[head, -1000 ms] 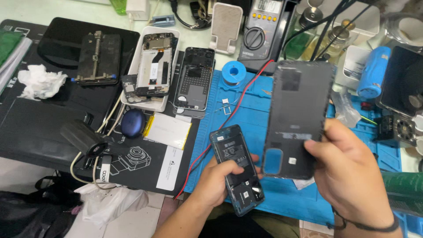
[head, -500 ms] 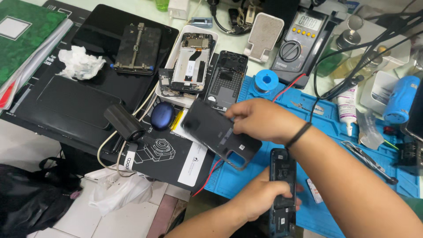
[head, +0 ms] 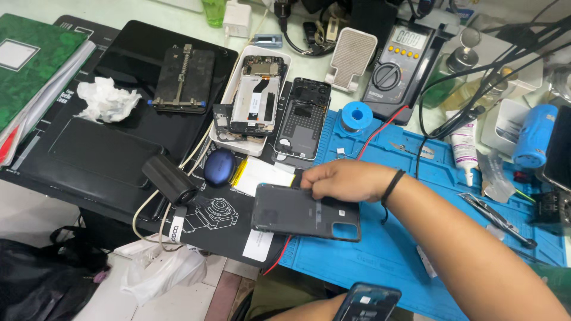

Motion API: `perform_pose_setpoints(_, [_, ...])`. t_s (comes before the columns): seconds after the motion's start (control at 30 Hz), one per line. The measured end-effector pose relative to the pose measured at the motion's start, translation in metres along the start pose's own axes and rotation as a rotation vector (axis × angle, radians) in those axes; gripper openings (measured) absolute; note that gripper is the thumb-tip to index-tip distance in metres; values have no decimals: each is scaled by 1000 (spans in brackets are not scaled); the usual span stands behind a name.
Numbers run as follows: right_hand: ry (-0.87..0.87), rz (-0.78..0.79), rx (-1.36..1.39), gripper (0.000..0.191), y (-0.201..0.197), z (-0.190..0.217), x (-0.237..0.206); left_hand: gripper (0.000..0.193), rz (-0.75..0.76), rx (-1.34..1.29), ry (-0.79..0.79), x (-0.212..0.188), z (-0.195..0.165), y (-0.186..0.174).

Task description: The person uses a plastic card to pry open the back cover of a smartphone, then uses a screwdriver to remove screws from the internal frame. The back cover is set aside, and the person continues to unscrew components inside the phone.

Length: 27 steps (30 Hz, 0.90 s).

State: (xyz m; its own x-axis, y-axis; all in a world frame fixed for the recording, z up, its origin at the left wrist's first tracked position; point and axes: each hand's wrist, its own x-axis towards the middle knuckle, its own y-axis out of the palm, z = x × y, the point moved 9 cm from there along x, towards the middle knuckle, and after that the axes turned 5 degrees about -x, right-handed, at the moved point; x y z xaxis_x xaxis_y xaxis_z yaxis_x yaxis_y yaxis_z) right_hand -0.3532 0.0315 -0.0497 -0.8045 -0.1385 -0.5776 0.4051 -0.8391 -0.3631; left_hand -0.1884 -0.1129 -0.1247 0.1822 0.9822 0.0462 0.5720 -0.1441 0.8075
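I look down on a cluttered repair bench with a blue mat (head: 380, 261). From the left, the dark back cover (head: 305, 212) lies flat, long axis left to right, straddling the mat's left edge; my right hand (head: 345, 180) pinches its upper edge. Half a second ago it hung tilted. Left hand (head: 324, 306), nearer me, grips the phone (head: 367, 302) at the frame's bottom.
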Motion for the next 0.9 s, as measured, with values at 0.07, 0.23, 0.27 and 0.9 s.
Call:
perform_pose_setpoints(0.07, [36, 31, -95, 20, 7, -9, -6, 64, -4, -169, -27, -11, 6, -12])
perform_pose_setpoints(0.23, [90, 119, -533, 24, 15, -16, -35, 64, -37, -408, -22, -50, 7, -34])
perform_pose_setpoints(0.27, [92, 120, -514, 24, 15, -15, -39, 64, -45, -423, -17, -58, 5, -38])
perform_pose_setpoints(0.9, [-6, -623, -732, 108, 21, 88, -3, 68, -65, -573, -2, -97, -18, -78])
